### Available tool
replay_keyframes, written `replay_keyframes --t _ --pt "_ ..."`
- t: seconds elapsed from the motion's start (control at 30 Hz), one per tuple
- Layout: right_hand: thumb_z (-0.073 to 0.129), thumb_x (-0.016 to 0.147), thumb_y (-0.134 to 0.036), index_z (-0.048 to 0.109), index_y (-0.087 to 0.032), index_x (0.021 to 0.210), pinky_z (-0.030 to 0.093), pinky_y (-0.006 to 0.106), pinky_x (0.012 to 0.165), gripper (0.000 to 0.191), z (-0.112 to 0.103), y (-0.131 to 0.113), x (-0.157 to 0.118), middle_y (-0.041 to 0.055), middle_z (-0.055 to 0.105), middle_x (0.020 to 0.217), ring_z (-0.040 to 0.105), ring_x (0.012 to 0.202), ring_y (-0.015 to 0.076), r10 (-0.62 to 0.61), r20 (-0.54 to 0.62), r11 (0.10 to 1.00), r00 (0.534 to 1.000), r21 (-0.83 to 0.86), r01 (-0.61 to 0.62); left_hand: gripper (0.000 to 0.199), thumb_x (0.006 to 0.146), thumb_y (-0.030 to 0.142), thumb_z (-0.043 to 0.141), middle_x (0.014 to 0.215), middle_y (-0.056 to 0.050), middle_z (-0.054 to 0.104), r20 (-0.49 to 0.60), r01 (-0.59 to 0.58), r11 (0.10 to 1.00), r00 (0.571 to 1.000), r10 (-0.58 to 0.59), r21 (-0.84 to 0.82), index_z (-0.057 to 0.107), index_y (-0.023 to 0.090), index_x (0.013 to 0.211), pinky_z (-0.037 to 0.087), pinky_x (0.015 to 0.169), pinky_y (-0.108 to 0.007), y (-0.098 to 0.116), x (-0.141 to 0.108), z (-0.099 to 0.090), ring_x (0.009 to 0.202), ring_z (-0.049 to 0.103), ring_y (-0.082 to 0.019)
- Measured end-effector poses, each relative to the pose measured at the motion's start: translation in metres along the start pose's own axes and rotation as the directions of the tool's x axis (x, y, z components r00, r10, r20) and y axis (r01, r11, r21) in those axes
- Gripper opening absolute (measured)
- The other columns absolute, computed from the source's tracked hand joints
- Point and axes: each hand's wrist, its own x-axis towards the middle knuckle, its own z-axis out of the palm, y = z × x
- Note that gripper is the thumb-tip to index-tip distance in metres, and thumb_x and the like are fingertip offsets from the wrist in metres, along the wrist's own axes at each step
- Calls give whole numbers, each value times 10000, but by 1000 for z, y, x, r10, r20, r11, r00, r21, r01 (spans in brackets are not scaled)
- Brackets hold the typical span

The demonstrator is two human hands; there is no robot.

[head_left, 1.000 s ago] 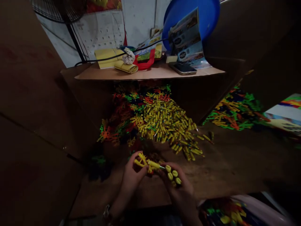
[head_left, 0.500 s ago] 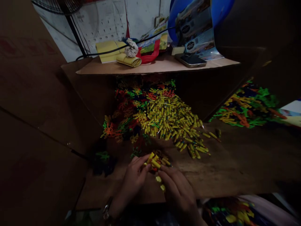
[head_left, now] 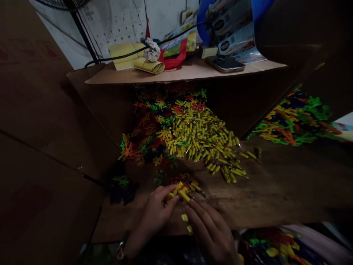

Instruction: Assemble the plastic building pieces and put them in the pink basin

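My left hand is closed around a few small yellow tubes, thumb and fingers bent about them. From the right, the fingertips of my right hand meet one yellow tube at its lower end. More yellow tube ends stick out beside the right index finger; its grip underneath is hidden. Just beyond the fingers lies a little heap of orange-red plastic pieces with loose yellow tubes. A large pile of yellow tubes spreads farther back on the wooden table.
Colourful plastic figures fill the open cardboard box behind. Another heap of figures lies at right, a dark-and-green bunch at left. A phone rests on the cardboard flap. A bag of figures sits at the lower right.
The tube between my hands now tilts more steeply, and my right hand has dropped slightly. The view has shifted a little. The piles look the same.
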Motion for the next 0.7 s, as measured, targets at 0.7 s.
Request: replay_keyframes --t 0.7 --pt "531 710 -302 580 -194 946 515 311 689 264 19 67 -23 66 632 859 625 789 204 679 298 615 671 269 -742 377 764 154 601 1195 -138 593 -191 96 937 981 -32 337 601 175 1141 295 1031 -466 -62 93 7 1177 463 -308"
